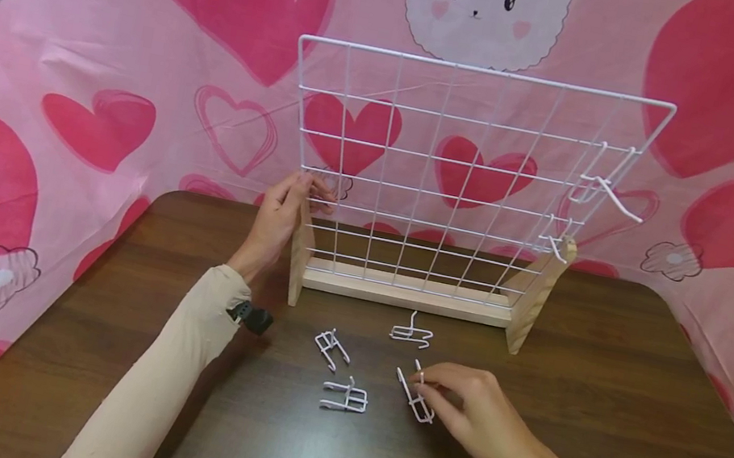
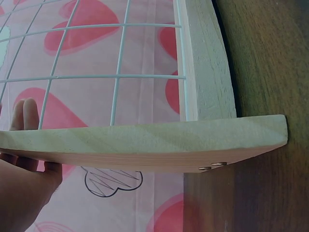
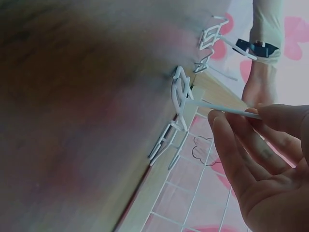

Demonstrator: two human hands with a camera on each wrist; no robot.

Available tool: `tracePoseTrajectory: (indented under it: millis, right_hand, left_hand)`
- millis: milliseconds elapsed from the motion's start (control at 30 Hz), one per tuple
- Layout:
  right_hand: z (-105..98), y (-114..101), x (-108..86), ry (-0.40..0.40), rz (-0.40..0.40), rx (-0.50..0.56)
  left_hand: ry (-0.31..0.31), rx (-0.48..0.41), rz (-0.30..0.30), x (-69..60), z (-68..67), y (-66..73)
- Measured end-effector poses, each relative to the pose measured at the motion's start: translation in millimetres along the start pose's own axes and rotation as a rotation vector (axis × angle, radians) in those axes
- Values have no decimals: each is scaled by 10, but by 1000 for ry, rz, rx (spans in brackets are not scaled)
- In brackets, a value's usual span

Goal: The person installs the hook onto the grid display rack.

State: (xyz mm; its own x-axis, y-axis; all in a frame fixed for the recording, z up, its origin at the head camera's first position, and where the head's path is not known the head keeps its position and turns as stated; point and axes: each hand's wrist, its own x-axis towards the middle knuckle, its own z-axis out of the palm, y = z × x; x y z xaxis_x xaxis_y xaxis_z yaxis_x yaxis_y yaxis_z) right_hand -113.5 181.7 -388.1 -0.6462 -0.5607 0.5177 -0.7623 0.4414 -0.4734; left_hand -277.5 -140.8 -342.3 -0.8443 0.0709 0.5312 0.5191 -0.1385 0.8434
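Observation:
My left hand (image 1: 274, 219) grips the upper part of the wooden left post (image 1: 297, 266), which with a wooden base bar (image 1: 406, 300) holds up a white wire grid panel (image 1: 412, 153). In the left wrist view the fingers (image 2: 30, 115) reach round that post (image 2: 145, 137) to the grid side. My right hand (image 1: 484, 420) pinches a white wire hook (image 3: 179, 94) by its prong, between thumb and fingertips. In the head view this hook (image 1: 421, 409) is low over the table, in front of the stand; whether it touches the table is unclear.
Three more white wire hooks lie on the brown table: one near the base (image 1: 410, 335), two farther left (image 1: 332, 350) (image 1: 348, 398). Two hooks hang on the grid's right side, an upper one (image 1: 604, 182) and a lower one (image 1: 553, 244). A heart-patterned cloth (image 1: 98, 124) stands behind.

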Motion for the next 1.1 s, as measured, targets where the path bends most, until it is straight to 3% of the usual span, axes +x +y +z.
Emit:
tracePoseTrajectory:
  millis: [300, 733, 1100]
  right_hand:
    - [5, 49, -22, -9, 113, 33]
    - [-47, 38, -1, 54, 69, 83]
    - [-112, -1, 19, 85, 90, 84]
  left_hand:
    - [2, -1, -4, -7, -3, 4]
    - [-8, 6, -1, -4, -5, 1]
    - [-6, 12, 4, -1, -8, -5]
